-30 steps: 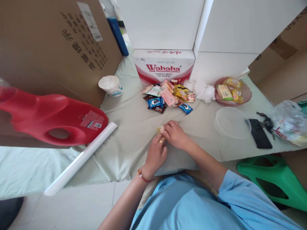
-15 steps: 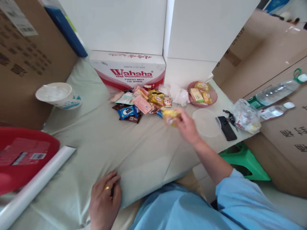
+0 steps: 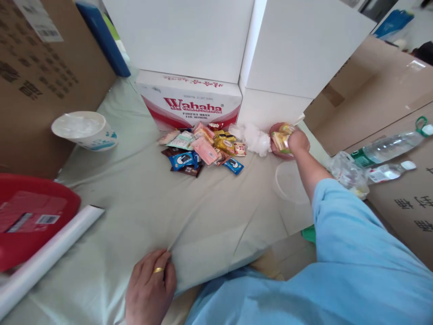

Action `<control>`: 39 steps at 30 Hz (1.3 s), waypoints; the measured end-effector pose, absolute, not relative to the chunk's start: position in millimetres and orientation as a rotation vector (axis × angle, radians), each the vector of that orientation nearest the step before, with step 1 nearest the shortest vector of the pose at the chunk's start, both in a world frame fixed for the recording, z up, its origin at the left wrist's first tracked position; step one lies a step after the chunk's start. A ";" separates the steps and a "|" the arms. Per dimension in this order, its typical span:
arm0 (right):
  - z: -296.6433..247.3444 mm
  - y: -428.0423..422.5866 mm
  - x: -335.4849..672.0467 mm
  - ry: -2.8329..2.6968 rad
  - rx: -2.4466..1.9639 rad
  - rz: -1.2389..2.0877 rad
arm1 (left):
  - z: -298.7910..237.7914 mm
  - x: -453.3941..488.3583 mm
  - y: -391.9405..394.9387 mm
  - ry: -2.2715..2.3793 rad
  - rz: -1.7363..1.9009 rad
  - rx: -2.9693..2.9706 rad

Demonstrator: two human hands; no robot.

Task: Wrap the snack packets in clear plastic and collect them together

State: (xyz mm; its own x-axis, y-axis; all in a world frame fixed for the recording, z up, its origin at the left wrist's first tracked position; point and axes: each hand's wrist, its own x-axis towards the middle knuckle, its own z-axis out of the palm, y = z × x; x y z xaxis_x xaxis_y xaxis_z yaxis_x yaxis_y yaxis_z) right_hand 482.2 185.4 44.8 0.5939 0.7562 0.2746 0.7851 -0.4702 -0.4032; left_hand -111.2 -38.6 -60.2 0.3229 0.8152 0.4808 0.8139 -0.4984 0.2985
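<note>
We record the right hand (image 3: 299, 142) at the far right part of the tabletop (image 3: 203, 216), which is covered by a pale green cloth. The arm, in a light blue sleeve (image 3: 348, 212), is stretched out, and the hand is over the right side of a round, translucent pink bowl (image 3: 282, 156). Its fingers point down into the bowl and are mostly hidden, so we cannot tell whether they are apart or clamped on anything. The yellow and cream wrapped packets (image 3: 280, 141) lie inside the bowl, just beside the fingers.

We note the left hand (image 3: 151, 284) palm down on the near edge of the cloth, a gold-coloured ring (image 3: 158, 270) on one finger. Its fingers are lightly bent and side by side, thumb slightly apart; we see nothing held.

Left of the bowl we find a crumpled, whitish translucent plastic bag (image 3: 255, 139), then a loose pile of pink, blue, brown and yellow wrapped snacks (image 3: 205, 151) before a white-and-red printed carton (image 3: 192, 106). A shallow, round, clear plastic container (image 3: 287, 183) sits nearer us than the bowl, partly behind the forearm.
</note>
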 end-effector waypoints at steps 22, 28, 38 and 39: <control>26.8 -72.5 413.9 -2.244 -1.808 0.020 | -52.9 -106.7 -35.2 1.591 0.892 2.729; 37.5 -45.8 327.4 -2.407 -1.364 0.128 | -54.4 -105.7 -33.3 1.620 0.916 2.723; 39.6 0.6 206.6 -2.762 -0.895 0.195 | -21.1 -94.2 -50.0 1.608 1.238 2.539; 38.6 2.3 198.0 -2.779 -0.865 0.218 | -14.3 -90.8 -49.0 1.502 1.179 2.599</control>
State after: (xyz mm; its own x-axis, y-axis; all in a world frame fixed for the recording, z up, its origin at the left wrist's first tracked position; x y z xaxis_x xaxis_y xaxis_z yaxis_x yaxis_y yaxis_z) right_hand 198.0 2.3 38.6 -0.8018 0.5739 0.1666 0.5409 0.8155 -0.2061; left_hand -90.8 -49.0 -14.3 0.3002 0.7188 0.6271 0.7799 -0.5635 0.2725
